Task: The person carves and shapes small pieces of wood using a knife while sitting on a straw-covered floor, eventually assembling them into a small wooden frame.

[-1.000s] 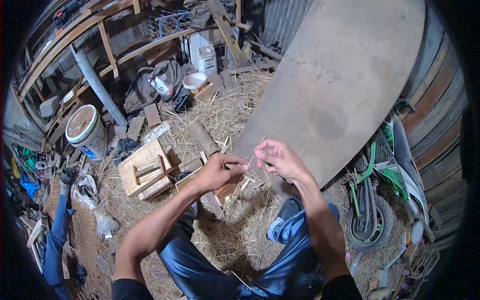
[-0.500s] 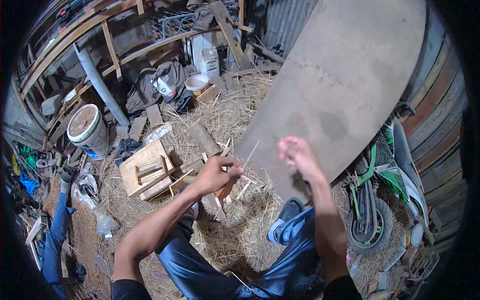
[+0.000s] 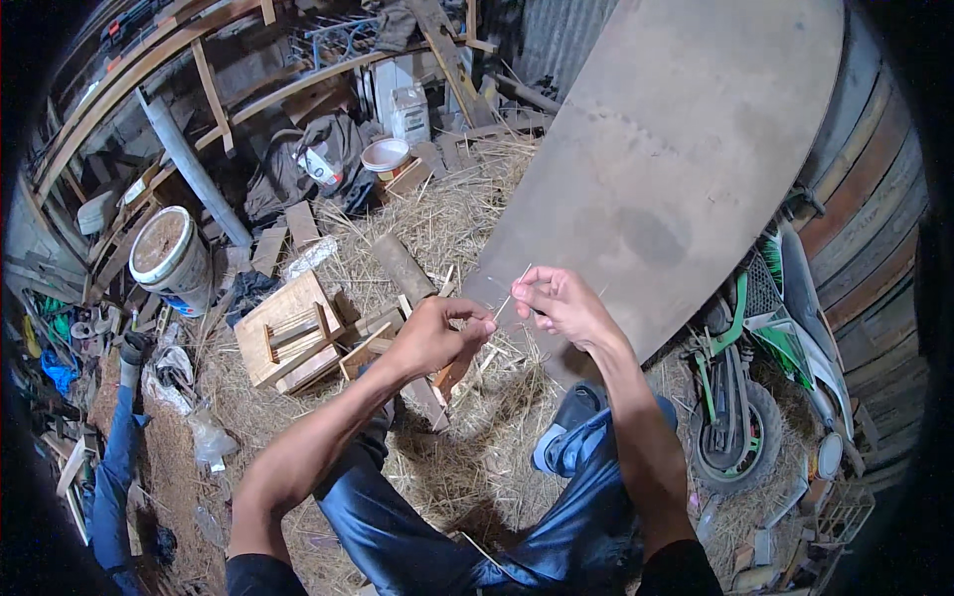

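Note:
My left hand (image 3: 437,338) is closed, with thumb and forefinger pinching a thin pale stick (image 3: 509,300) that slants up to the right. Against the upper part of that stick are the bent fingers of my right hand (image 3: 564,306), also closed. A fine thin line pokes out to the left of its fingertips, too slender to name. Left of my hands lies a small wooden box (image 3: 260,356) with thin slats across an opening. Beyond my left wrist rests a short round log (image 3: 402,266), and wood offcuts lie under that hand.
A large brown board (image 3: 686,129) leans at the right, beside a green-and-white motorbike (image 3: 740,397). Straw (image 3: 447,223) covers the floor. Back left stand a bucket of brown material (image 3: 164,248) and a white tub (image 3: 386,157). Another person's blue-trousered leg (image 3: 111,467) is at far left.
My right hand has moved left and its fingers now meet the stick in my left hand. The left hand has shifted slightly right, still pinching the stick.

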`<move>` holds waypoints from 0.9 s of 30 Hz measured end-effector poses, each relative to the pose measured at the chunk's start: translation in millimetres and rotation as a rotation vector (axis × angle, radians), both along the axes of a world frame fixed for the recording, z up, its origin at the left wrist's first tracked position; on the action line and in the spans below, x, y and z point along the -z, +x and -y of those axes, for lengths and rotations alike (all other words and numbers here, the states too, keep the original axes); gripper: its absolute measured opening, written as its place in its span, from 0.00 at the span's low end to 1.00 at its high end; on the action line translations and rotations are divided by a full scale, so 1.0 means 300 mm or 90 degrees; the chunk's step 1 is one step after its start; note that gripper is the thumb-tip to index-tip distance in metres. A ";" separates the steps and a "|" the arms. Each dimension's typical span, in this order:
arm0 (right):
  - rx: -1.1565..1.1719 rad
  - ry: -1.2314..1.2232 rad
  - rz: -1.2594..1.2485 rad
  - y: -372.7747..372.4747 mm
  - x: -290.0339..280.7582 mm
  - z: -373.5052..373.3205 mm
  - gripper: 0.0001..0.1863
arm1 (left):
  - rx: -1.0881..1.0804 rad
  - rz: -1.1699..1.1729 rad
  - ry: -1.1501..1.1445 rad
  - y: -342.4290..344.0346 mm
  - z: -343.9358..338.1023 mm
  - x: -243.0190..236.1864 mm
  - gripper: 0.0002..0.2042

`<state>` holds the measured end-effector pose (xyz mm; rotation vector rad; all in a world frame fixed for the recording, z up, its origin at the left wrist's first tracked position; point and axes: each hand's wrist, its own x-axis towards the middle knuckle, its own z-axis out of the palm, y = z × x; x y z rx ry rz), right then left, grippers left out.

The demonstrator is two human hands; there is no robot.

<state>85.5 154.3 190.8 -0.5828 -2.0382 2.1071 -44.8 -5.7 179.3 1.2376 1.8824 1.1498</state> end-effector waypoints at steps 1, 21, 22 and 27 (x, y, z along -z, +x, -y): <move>0.031 0.018 -0.001 -0.002 0.013 -0.008 0.08 | -0.009 -0.025 0.010 0.002 -0.001 -0.002 0.10; 0.040 -0.060 -0.007 0.022 0.012 -0.029 0.13 | 0.007 -0.019 -0.007 0.007 0.013 0.012 0.09; 0.027 -0.067 -0.006 0.020 0.013 -0.021 0.13 | 0.005 -0.017 -0.003 0.000 0.015 0.027 0.09; 0.009 -0.072 -0.014 0.017 0.023 -0.017 0.13 | 0.018 0.012 -0.009 0.010 0.011 0.016 0.09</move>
